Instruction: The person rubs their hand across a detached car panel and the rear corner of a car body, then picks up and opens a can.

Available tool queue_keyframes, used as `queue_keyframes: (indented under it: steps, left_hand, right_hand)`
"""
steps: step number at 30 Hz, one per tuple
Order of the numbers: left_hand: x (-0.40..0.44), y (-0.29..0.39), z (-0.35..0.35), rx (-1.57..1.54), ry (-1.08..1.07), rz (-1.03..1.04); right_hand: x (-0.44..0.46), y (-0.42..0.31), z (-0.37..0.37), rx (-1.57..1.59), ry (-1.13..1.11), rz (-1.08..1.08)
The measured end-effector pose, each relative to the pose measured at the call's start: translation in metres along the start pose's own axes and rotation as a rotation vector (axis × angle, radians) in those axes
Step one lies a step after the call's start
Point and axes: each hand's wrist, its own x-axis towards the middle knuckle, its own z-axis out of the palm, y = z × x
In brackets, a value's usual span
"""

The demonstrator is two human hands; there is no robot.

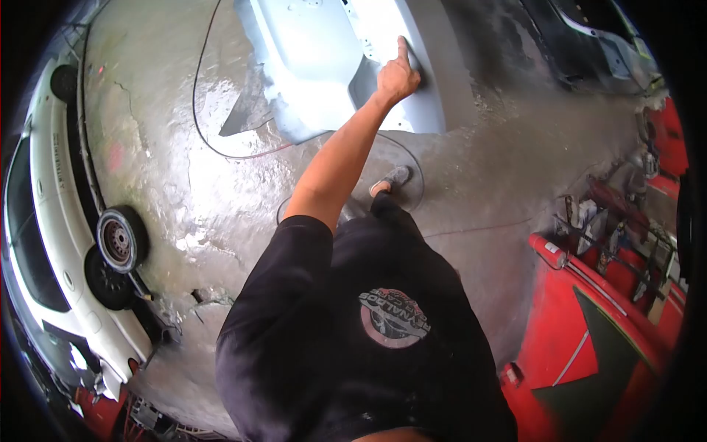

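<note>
My left hand (398, 78) reaches forward over a pale blue-grey car body panel (317, 51). Its index finger is stretched out along the panel's right-hand strip, while the other fingers look curled with nothing visible in them. Whether the fingertip presses on the surface or hovers just above, I cannot tell. Holes and cut-outs show along the panel's inner part, and its top is cut off by the frame. My right hand is out of view.
A thin hose (195, 96) loops on the wet-looking concrete floor beside the panel. On the left stand a white car (55, 191) and a loose wheel (121, 239). Red car parts (567, 331) lie at the right, and a dark vehicle body (582, 44) sits at upper right.
</note>
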Motion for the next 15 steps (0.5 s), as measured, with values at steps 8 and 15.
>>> queue_keyframes:
  steps: [8, 15]
  left_hand:
    - [-0.021, 0.021, 0.018, 0.066, 0.032, -0.084]
    - [-0.004, 0.026, 0.01, 0.081, 0.078, -0.155]
  right_hand:
    - [0.092, -0.045, -0.105, -0.039, 0.01, -0.241]
    - [0.124, -0.042, -0.171, 0.027, 0.075, -0.019]
